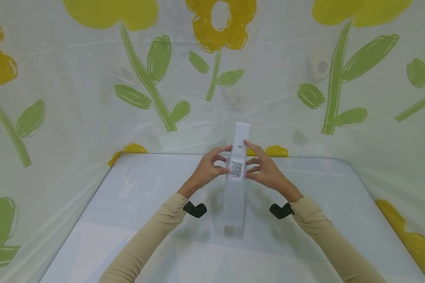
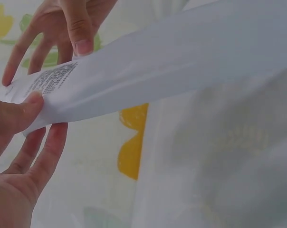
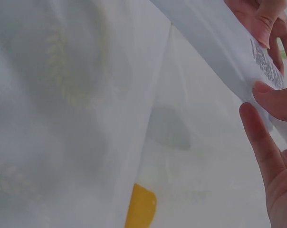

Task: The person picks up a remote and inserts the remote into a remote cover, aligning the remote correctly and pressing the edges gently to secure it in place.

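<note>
A long, narrow white packet (image 1: pixel 234 204) with a block of black print is held upright above the table, its far end near the flowered sheet. My left hand (image 1: pixel 206 168) grips its left side about the printed patch, thumb nearer me than the fingers. On the opposite side my right hand (image 1: pixel 266 169) pinches it, with the index finger reaching higher up. The left wrist view shows the smooth white packet (image 2: pixel 148 71) stretching away from both hands. In the right wrist view, thumb and fingers touch the packet (image 3: pixel 215 47) near the print. What is inside cannot be seen.
A pale table (image 1: pixel 127 212) with a faint antler logo lies under the hands. Behind it and at its sides hangs a white sheet (image 1: pixel 269 78) with yellow flowers and green stems. Black wrist devices (image 1: pixel 196 210) sit below each hand.
</note>
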Action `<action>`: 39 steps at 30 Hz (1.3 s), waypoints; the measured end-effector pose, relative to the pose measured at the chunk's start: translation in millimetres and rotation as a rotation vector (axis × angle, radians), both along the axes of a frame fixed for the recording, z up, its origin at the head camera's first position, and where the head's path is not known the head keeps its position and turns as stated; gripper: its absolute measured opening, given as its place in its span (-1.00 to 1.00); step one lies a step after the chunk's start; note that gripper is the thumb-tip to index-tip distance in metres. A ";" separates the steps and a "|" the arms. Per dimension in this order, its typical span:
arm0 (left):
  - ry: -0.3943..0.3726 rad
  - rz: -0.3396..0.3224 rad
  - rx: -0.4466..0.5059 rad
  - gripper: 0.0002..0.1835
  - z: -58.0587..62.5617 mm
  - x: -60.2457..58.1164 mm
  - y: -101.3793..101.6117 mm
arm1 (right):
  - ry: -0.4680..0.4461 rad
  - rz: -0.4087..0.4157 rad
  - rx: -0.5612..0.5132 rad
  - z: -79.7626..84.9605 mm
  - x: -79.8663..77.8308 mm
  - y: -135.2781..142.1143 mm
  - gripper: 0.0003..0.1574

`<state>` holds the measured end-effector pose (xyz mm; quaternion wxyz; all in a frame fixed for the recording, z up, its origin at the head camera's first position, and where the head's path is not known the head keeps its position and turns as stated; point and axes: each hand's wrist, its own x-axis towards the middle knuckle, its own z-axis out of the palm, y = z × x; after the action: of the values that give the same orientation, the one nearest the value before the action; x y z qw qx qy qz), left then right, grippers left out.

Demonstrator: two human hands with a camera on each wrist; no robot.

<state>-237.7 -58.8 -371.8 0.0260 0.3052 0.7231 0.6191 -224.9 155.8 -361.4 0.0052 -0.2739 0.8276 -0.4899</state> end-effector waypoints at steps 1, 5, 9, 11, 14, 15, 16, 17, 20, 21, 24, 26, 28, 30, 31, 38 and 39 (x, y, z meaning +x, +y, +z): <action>0.004 0.001 -0.015 -0.27 1.5 0.7 -0.2 | 0.012 0.003 0.004 1.0 0.3 -0.1 0.19; 0.034 0.002 -0.072 -0.23 8.5 3.5 -1.2 | 0.033 0.013 0.011 5.7 2.1 -0.5 0.18; 0.044 -0.017 -0.111 -0.19 14.9 5.2 -2.2 | 0.052 0.033 0.019 10.9 3.9 -0.1 0.19; 0.044 -0.024 -0.128 -0.18 17.8 6.0 -3.5 | 0.060 0.044 0.022 14.2 4.9 -0.3 0.20; 0.047 -0.031 -0.148 -0.18 20.6 7.1 -5.3 | 0.060 0.058 0.014 18.2 6.3 -0.8 0.20; 0.050 -0.030 -0.152 -0.18 21.3 7.4 -5.7 | 0.060 0.061 0.012 19.3 6.7 -1.0 0.20; 0.054 -0.030 -0.156 -0.18 21.8 7.6 -5.9 | 0.060 0.062 0.013 20.0 7.0 -1.0 0.19; 0.059 -0.029 -0.158 -0.19 22.1 7.6 -5.9 | 0.059 0.063 0.008 20.6 7.2 -1.1 0.19; 0.074 -0.026 -0.163 -0.20 22.9 7.7 -4.9 | 0.054 0.065 -0.011 21.3 7.3 -0.8 0.18; 0.078 -0.025 -0.163 -0.20 23.2 7.6 -4.3 | 0.053 0.064 -0.020 21.2 7.2 -0.8 0.18; 0.079 -0.023 -0.160 -0.20 24.1 7.6 -2.4 | 0.050 0.062 -0.052 20.7 7.3 -0.8 0.17; 0.075 -0.021 -0.158 -0.20 24.7 7.3 -1.9 | 0.049 0.060 -0.068 20.3 6.9 -1.1 0.17; 0.071 -0.015 -0.161 -0.20 25.1 7.4 -1.5 | 0.046 0.056 -0.076 20.1 6.9 -1.4 0.17; 0.069 -0.009 -0.163 -0.21 25.6 7.8 -1.0 | 0.041 0.054 -0.083 20.0 6.9 -1.4 0.17; 0.067 -0.006 -0.162 -0.21 25.9 8.0 -0.7 | 0.040 0.053 -0.084 19.9 7.0 -1.3 0.17; 0.061 0.019 -0.148 -0.19 27.9 9.7 2.5 | 0.048 0.046 -0.092 19.7 6.2 0.0 0.16; 0.059 0.021 -0.143 -0.19 28.0 9.8 2.6 | 0.049 0.047 -0.094 19.6 6.0 0.1 0.16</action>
<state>-227.9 -56.2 -343.7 0.0198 0.3130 0.7690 0.5570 -219.0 155.8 -341.8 -0.0162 -0.3053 0.7969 -0.5211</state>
